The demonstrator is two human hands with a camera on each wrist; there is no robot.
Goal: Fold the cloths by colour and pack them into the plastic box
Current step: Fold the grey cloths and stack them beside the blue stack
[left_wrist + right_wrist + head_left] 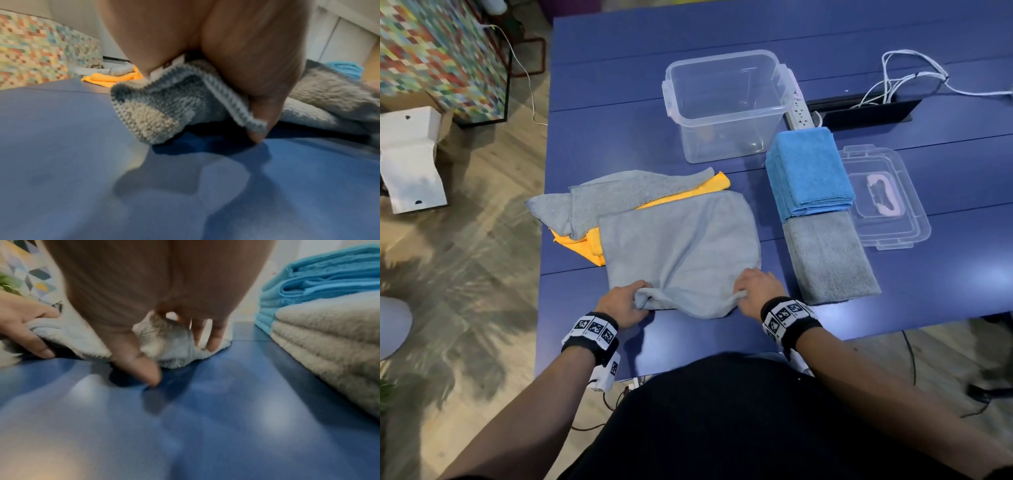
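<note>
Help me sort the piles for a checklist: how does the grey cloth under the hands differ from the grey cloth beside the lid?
The grey cloth under the hands lies spread wide; the folded grey cloth is a compact rectangle. The left hand and right hand grip the spread one's near corners; nothing touches the folded one. The spread one overlaps the orange cloth; the folded one partly lies under the blue stack. Both are grey and fluffy.
</note>
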